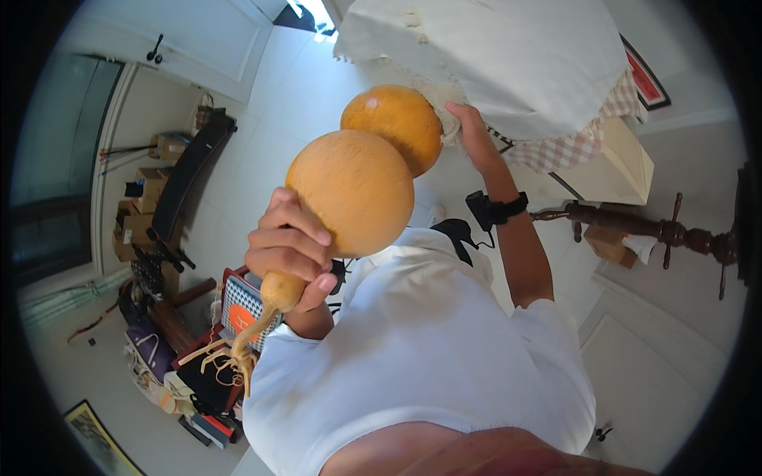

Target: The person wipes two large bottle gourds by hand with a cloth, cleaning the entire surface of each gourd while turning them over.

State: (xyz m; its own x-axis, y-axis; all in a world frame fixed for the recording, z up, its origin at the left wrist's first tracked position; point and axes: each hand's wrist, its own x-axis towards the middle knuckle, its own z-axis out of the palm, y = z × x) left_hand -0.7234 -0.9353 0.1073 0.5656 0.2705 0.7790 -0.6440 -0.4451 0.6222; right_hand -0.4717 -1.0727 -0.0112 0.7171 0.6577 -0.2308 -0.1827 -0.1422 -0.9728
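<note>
An orange-tan bottle gourd [351,193] is raised in front of my chest, tilted away from me. My left hand [289,238] wraps its narrow neck, with the dry, curled stem [244,342] hanging below the fist. Beyond the near bulb shows a second, darker, glossy bulb [390,125]. Both seem to be one gourd, but the join is hidden. My right hand [473,134] grips a beige cloth [446,101] against the right side of the far bulb. Its fingers are mostly hidden behind the cloth.
A table with a white cover [506,53] over a checked cloth [559,149] stands ahead. To the right are a dark wooden coat stand [661,229] and a cardboard box [610,244]. Cardboard boxes [137,226], a long black bench [193,172] and bags [149,351] line the left.
</note>
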